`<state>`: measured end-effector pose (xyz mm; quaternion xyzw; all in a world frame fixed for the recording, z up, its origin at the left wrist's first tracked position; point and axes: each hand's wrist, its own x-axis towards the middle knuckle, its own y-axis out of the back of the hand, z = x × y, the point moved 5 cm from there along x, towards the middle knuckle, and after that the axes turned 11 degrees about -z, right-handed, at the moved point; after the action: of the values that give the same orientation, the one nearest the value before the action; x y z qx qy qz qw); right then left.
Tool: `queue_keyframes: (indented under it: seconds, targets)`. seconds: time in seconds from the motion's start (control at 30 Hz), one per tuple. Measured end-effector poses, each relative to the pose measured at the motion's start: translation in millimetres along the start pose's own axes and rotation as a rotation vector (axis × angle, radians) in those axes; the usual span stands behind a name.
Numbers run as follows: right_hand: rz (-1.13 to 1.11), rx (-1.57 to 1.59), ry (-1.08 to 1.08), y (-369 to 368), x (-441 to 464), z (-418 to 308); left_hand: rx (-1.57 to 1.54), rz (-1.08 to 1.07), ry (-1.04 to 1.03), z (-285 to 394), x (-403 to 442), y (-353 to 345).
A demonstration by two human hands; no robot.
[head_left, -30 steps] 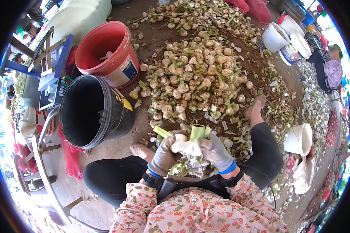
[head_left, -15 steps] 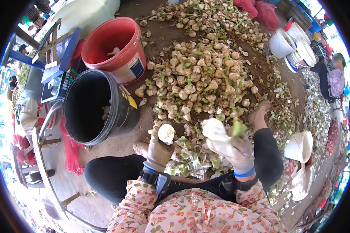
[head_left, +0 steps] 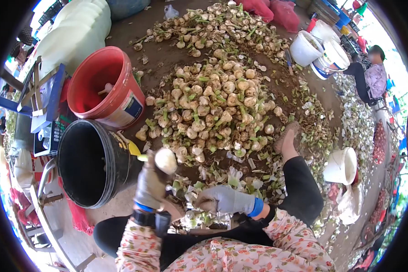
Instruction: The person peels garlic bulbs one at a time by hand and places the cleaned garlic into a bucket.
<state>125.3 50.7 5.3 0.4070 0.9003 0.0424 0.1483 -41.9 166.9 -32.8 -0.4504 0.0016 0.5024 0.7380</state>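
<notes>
My left hand, in a grey-white glove, grips a peeled white garlic bulb whose green stem points left. It is just right of the black bucket. My right hand, gloved too, is low in front of my lap over the peelings; its fingers are curled downward, and anything in them is hidden. Beyond my hands lies a large heap of unpeeled garlic with cut green stems.
A red bucket with a bulb inside stands behind the black one. A second garlic heap lies farther back. White buckets and a seated person are at the right; a white pail stands nearer. Metal-framed furniture is at left.
My hands have parted. The left moved leftward and up toward the black bucket with the bulb; the right pulled away stripped white skins, then came back low toward the middle, the skins no longer visible in it.
</notes>
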Motion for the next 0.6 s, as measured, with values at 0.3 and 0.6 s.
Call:
queue_keyframes:
  seconds: [0.3, 0.6]
  targets:
    - [1.037, -0.329, -1.009, 223, -37, 188, 0.539, -0.023, -0.636, 127, 6, -63]
    - [1.093, 0.616, -0.351, 156, -21, 169, 0.581, 0.019, 0.058, -55, 22, -72]
